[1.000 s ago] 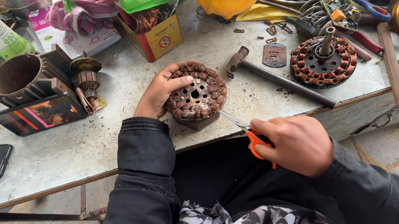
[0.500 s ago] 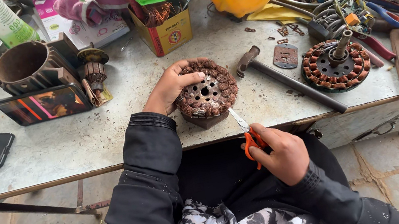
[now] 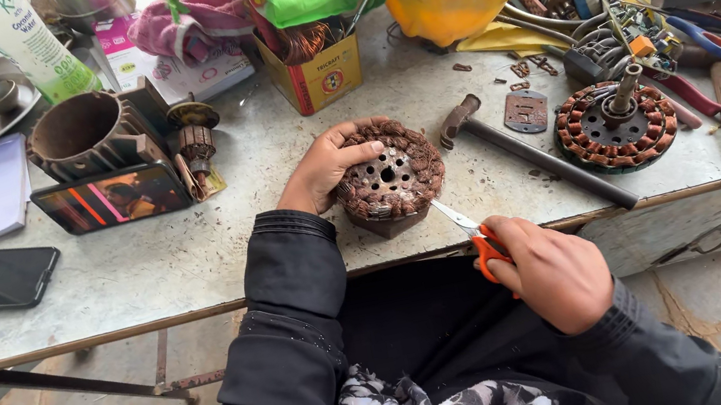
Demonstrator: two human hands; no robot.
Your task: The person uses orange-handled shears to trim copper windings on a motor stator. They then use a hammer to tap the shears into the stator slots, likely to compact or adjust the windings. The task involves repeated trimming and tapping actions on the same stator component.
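Scissors (image 3: 474, 230) gripped in right hand (image 3: 552, 269) touch stator (image 3: 389, 180) steadied by left hand (image 3: 322, 169).

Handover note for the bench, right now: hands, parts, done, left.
Left hand grips the rim of the round wound stator, which sits at the table's front edge.
Right hand holds orange-handled scissors, blades pointed at the stator's near right edge.
Hammer lies just right of it; a second stator sits further right.
Done: cannot tell any cuts made.
Left: the copper windings look all in place.
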